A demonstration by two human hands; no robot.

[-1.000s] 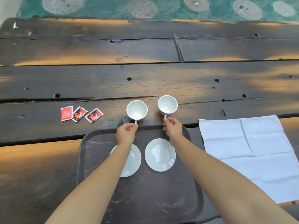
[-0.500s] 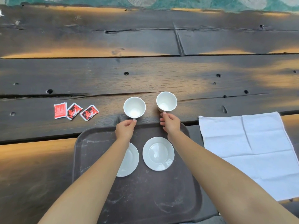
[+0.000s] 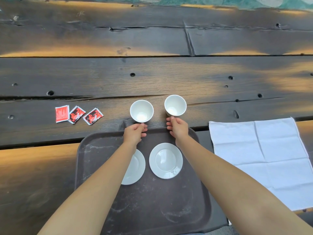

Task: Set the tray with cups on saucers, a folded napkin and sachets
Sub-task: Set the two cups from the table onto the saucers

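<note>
Two white cups stand on the wooden table just beyond the dark tray [image 3: 94,167]. My left hand [image 3: 134,134] pinches the handle of the left cup [image 3: 142,111]. My right hand [image 3: 177,128] grips the handle of the right cup [image 3: 175,105]. On the tray lie two white saucers: the left saucer [image 3: 135,167] is partly hidden under my left forearm, the right saucer [image 3: 166,160] is in full sight. Three red sachets [image 3: 77,114] lie on the table to the left. An unfolded white napkin [image 3: 264,158] is spread to the right of the tray.
The table [image 3: 152,78] is made of dark, cracked planks with knot holes. A green patterned floor [image 3: 220,0] shows past its far edge. The near half of the tray holds nothing.
The view has tilted down a little, so everything sits higher in the frame. Both hands stay on the cup handles, and the cups look hardly moved on the table.
</note>
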